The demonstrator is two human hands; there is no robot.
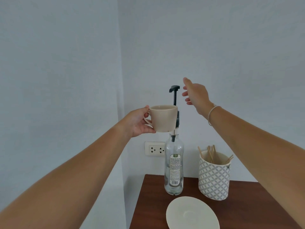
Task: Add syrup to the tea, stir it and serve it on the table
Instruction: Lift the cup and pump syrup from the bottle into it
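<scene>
1. Here, a dark brown wooden table (247, 204) stands in a corner of pale blue-grey walls (66, 63), and a clear glass syrup bottle (173, 166) stands upright near its back edge.
2. Behind the bottle and to its left, a white double wall socket (154, 149) is set in the wall.
3. To the right of the bottle, a patterned grey-and-white holder (213, 179) stands on the table with wooden stir sticks (210, 154) leaning inside.
4. In front of the bottle, a cream saucer (192, 214) lies on the wood, nothing on it.
5. The left hand (138, 123) grips a beige teacup (163, 118) by its handle, held in the air just left of the bottle's neck, under the black pump spout (174, 89); its contents cannot be seen.
6. The right hand (196, 96), with a thin bracelet (212, 114) at the wrist, hovers just right of the pump head, fingers spread and holding nothing.
</scene>
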